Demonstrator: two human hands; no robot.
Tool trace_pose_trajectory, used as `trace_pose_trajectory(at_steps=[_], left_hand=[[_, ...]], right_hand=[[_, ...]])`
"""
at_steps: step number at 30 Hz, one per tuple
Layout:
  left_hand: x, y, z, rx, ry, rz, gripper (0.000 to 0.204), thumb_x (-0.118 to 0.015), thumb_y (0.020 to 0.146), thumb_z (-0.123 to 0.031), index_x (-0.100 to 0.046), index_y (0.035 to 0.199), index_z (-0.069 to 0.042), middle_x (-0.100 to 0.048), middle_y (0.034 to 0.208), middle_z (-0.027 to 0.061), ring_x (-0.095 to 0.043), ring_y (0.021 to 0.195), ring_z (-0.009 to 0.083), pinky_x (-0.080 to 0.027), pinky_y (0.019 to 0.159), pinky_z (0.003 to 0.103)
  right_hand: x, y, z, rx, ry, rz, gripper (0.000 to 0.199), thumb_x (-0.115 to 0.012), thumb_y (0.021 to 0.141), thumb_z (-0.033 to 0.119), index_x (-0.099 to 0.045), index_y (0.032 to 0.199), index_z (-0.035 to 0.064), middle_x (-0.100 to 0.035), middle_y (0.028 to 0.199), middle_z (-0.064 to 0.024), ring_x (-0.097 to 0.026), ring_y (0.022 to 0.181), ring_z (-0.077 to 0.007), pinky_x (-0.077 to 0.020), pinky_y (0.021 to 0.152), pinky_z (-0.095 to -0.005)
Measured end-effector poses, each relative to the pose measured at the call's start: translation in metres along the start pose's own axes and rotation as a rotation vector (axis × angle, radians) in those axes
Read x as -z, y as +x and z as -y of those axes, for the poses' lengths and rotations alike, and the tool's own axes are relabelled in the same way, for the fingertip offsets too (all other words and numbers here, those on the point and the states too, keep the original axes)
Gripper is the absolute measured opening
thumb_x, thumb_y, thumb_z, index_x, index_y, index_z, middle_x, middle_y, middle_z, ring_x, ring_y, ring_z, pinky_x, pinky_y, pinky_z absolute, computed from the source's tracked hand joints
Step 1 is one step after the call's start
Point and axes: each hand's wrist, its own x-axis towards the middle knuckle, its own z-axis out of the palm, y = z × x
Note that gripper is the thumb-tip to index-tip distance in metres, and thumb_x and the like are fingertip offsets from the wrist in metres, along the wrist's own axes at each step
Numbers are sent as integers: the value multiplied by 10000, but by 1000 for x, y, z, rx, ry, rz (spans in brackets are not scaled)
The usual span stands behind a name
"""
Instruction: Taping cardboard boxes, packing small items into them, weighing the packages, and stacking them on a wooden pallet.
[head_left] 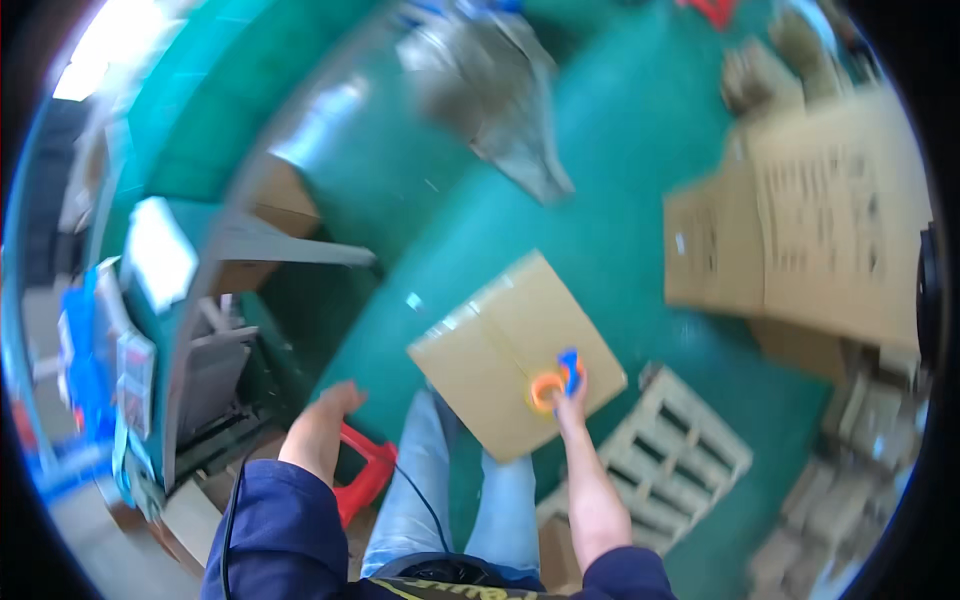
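My right hand (572, 402) is closed round a tape dispenser (570, 366) with a blue and orange body and an orange roll. The dispenser is over the near right part of a closed brown cardboard box (500, 345), which stands in front of my legs. Strips of shiny tape show along the box's far left edge and down its middle seam. Away from the box, my left hand (343, 398) hangs out to the left with its fingers apart, slightly blurred and holding nothing. Just below it is a red plastic stool (368, 470).
A slatted pale pallet (672, 460) lies on the green floor (610, 200) right of the box. Large open cartons (830, 210) stand at the right. A workbench with a grey leg (300, 243) runs along the left. Crumpled grey sheeting (485, 95) lies ahead.
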Motion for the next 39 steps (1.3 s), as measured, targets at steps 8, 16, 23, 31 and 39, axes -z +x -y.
trace_pose_trajectory(at_steps=[8, 16, 23, 31, 39], left_hand=[[63, -355, 79, -14, -1088, 82, 557, -546, 911, -543, -662, 1168, -63, -646, 1190, 120, -586, 1147, 224, -440, 1000, 362], [94, -304, -19, -542, -827, 698, 588, -533, 934, -530, -549, 1339, -104, -602, 1234, 72, -498, 1213, 162, -334, 1076, 337], [140, -357, 38, -783, -520, 142, 643, -576, 927, -490, -440, 1422, -103, -493, 1373, 111, -460, 1265, 199, -339, 1076, 367], [133, -292, 138, -976, -798, 567, 595, -678, 885, -301, -436, 1384, -87, -535, 1306, 120, -506, 1197, 193, -391, 1037, 369], [52, -397, 260, -530, -1311, -61, 584, -775, 805, -214, -452, 1263, -47, -556, 1142, 117, -552, 1097, 200, -459, 952, 353]], right_hand=[[-95, -156, 177, -11, -242, 628, 791, -596, 745, 5, -247, 1453, 63, -467, 1347, -156, -498, 1221, -260, -436, 999, -384], [-307, -277, 341, 514, -234, 647, 696, -630, 718, 19, -432, 1385, 43, -511, 1301, -147, -527, 1194, -239, -435, 993, -348], [-332, -347, 388, 534, -250, 665, 733, -678, 737, 20, -409, 1416, 83, -530, 1232, -123, -564, 1109, -202, -470, 934, -328], [-391, -366, 472, 592, -434, 724, 586, -756, 816, 125, -467, 1322, 65, -573, 1202, -125, -599, 1061, -184, -500, 886, -331], [-589, -260, 670, 942, -133, 773, 494, -747, 827, 249, -539, 1209, 15, -560, 1147, -117, -551, 1079, -222, -468, 904, -338]])
